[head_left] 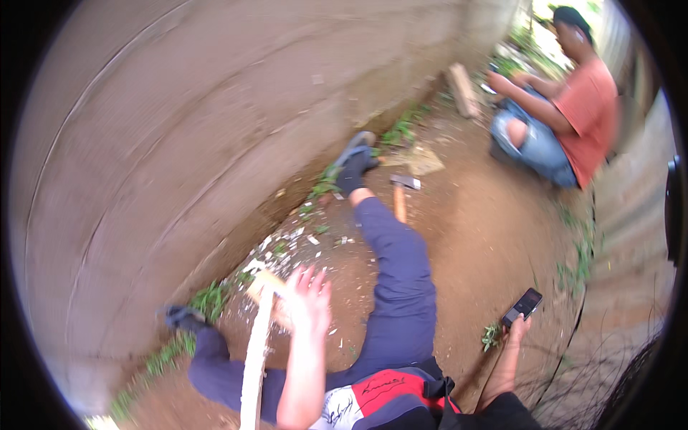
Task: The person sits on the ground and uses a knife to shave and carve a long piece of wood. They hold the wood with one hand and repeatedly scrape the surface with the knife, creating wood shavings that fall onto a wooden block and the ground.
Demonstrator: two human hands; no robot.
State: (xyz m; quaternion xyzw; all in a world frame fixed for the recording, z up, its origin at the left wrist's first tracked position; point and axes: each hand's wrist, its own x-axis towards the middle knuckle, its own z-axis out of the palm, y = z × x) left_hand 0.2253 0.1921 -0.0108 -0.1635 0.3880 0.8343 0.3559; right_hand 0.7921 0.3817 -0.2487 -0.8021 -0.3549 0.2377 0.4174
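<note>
My left hand (pixel 309 297) is stretched out with its fingers apart, somewhat blurred, and seems to hold nothing. Close beside it a long pale wooden stick (pixel 254 351) stands tilted, its upper end against a flat piece of wood (pixel 265 279) that the hand partly covers. Out to the right, low over the dirt, my right hand (pixel 517 328) is wrapped round the lower end of a black smartphone (pixel 523 307). A hammer (pixel 400 203) with a wooden handle lies on the ground beyond my bent leg.
White chips (pixel 287 247) are scattered by the wall (pixel 215 143) on my left. Another person (pixel 584 107) in an orange shirt squats at the far right, near a wooden block (pixel 463 89). A metal sheet fence (pixel 623 236) runs along the right.
</note>
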